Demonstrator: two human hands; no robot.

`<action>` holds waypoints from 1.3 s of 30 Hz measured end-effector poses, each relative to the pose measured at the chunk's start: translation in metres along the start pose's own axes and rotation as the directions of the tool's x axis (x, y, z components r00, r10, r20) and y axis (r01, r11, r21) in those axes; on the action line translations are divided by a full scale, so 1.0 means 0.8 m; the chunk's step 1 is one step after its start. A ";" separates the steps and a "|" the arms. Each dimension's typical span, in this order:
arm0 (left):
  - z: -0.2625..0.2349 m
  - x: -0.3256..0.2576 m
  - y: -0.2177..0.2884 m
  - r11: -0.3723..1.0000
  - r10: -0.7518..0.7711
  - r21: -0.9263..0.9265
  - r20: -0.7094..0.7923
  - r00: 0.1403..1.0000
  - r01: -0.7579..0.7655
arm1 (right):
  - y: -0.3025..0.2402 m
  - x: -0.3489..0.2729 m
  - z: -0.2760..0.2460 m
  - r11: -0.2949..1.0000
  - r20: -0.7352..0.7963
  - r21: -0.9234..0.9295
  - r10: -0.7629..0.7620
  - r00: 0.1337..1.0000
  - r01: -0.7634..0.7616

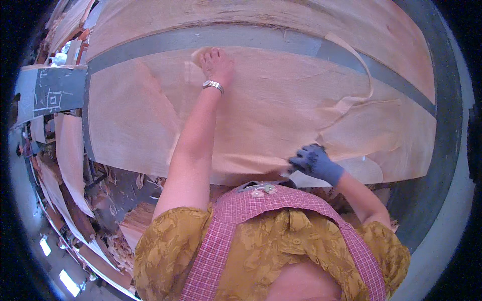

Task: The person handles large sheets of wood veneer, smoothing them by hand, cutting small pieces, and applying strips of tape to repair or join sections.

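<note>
A large sheet of pale wood veneer [271, 95] lies on the table in front of me, with ripples and a raised fold near its front edge. My left hand [217, 65], bare and with a metal-band watch [213, 86] at the wrist, rests flat on the sheet near its far edge. Its fingers are stretched out. At the near edge, right of my body, my right hand [316, 163] wears a grey-blue glove. Its fingers are curled closed, and what they hold is hidden. A narrow curled veneer strip [365, 70] runs across the sheet's right side.
Another veneer sheet [301, 12] lies farther back, beyond a grey strip of tabletop [226, 36]. Left of the table stand a dark chalk-marked board [57, 90] and hanging veneer pieces [73, 155]. Torn wood scraps [135, 220] lie below on the left.
</note>
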State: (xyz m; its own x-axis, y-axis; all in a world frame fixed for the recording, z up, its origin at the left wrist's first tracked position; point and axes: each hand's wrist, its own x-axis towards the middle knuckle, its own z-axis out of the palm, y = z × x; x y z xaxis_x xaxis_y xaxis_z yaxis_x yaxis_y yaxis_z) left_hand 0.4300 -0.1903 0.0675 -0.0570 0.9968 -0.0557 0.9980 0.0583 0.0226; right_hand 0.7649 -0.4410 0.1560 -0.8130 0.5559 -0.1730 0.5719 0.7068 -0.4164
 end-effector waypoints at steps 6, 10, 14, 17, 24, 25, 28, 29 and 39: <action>0.007 -0.003 -0.017 0.997 0.022 -0.077 0.026 0.999 -0.020 | -0.010 -0.106 -0.018 0.942 0.274 -0.151 0.331 0.903 -0.300; -0.006 0.008 -0.009 0.973 0.029 -0.229 0.144 0.989 0.005 | -0.005 -0.145 0.016 0.898 0.215 -0.342 0.361 0.907 -0.277; -0.031 0.028 -0.032 0.962 0.131 -0.267 0.259 0.957 -0.059 | 0.012 -0.147 -0.036 0.815 0.398 0.084 0.500 0.769 -0.574; -0.026 0.012 -0.110 0.827 0.165 -0.540 -0.034 0.986 -0.157 | 0.038 -0.131 -0.078 0.675 0.327 0.373 0.546 0.771 -0.636; -0.087 -0.086 -0.334 0.757 -0.091 -0.654 -0.089 0.992 0.011 | 0.051 -0.118 -0.052 0.872 0.269 -0.015 0.475 0.838 -0.490; -0.105 -0.104 -0.380 0.590 -0.185 -0.805 -0.054 0.981 0.066 | 0.050 -0.121 -0.053 0.863 0.215 -0.017 0.496 0.841 -0.504; -0.148 -0.154 -0.588 0.471 -0.561 -0.855 -0.481 0.673 -0.218 | 0.038 -0.095 -0.075 0.855 -0.087 -0.138 0.492 0.866 -0.500; -0.188 -0.153 -0.623 0.261 -0.815 -0.923 -0.368 0.448 -0.283 | 0.016 -0.098 -0.080 0.817 -0.213 -0.189 0.507 0.835 -0.544; -0.492 -0.081 -0.804 -0.032 -0.349 -0.886 -0.424 0.836 -0.463 | -0.391 0.544 -0.232 0.989 -0.515 -0.110 -0.141 0.846 0.098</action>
State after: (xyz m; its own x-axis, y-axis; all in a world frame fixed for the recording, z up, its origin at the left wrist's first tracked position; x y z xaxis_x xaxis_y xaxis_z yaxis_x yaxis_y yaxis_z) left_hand -0.2188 -0.2713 0.4495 -0.4069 0.8357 0.3687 -0.0283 -0.4150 0.9094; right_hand 0.2521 -0.3389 0.3769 -0.7120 0.5957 0.3719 0.4978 0.8016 -0.3310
